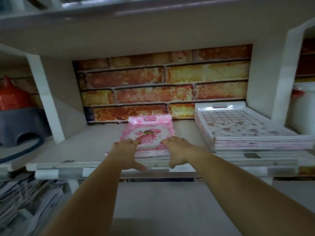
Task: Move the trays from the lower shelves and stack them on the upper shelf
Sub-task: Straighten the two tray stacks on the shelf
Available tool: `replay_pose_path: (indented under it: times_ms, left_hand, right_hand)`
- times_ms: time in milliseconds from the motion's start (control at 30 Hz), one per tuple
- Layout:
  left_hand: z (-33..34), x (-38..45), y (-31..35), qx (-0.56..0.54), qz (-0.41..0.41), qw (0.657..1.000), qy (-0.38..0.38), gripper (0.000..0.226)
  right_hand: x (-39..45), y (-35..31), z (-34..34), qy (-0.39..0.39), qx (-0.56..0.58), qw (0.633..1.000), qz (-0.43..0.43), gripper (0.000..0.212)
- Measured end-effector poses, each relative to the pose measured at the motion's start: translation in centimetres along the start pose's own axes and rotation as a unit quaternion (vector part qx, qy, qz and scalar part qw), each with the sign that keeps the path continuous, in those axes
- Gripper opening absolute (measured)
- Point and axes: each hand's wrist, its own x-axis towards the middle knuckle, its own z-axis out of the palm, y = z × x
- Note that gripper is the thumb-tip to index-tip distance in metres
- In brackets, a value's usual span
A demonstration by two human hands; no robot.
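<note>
Two hands, left hand [125, 153] and right hand [177, 149], rest with released, spread fingers on the pink tray stack [148, 138] on the shelf [81, 145]; likely stiff, light, slick plastic, best gripped by its side rims

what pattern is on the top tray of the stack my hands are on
Pink and white with a floral design in the middle, on the top tray. The head view, the only one, shows it.

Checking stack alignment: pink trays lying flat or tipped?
Flat. The pink trays lie level on the shelf, edges stacked evenly; left hand and right hand rest on the near edge with spread fingers.
</note>
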Motion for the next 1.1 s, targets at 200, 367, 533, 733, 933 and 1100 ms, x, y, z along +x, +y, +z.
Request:
replay_pose_path:
  times_ms: [200, 367, 533, 733, 933, 1100]
  left_hand:
    - [2.9, 0.4, -3.4, 0.03, 0.012, 0.999, 0.017, 0.065]
    - [3.5, 1.6, -3.1, 0.029, -0.016, 0.998, 0.053, 0.046]
    - [2.8, 2.0, -1.3, 0.031, -0.013, 0.998, 0.048, 0.045]
    - [2.1, 3.3, 2.8, 0.01, 0.012, 0.999, 0.039, 0.045]
    - [2.2, 4.6, 4.5, -0.004, 0.025, 0.999, 0.021, 0.045]
    - [2.0, 4.7, 4.1, -0.014, 0.028, 0.999, 0.011, 0.045]
  right_hand:
    - [2.7, -2.2, 2.5, 0.053, -0.096, 0.994, 0.001, 0.051]
    - [2.9, -2.2, 2.2, 0.069, -0.133, 0.989, -0.005, 0.047]
    - [2.4, -0.3, 2.0, 0.091, -0.134, 0.987, -0.005, 0.046]
    - [0.4, 3.5, 1.5, 0.091, -0.129, 0.987, 0.02, 0.042]
    - [-0.5, 4.5, 1.8, 0.091, -0.13, 0.986, 0.055, 0.044]
    - [0.0, 3.9, 2.1, 0.089, -0.124, 0.986, 0.072, 0.044]
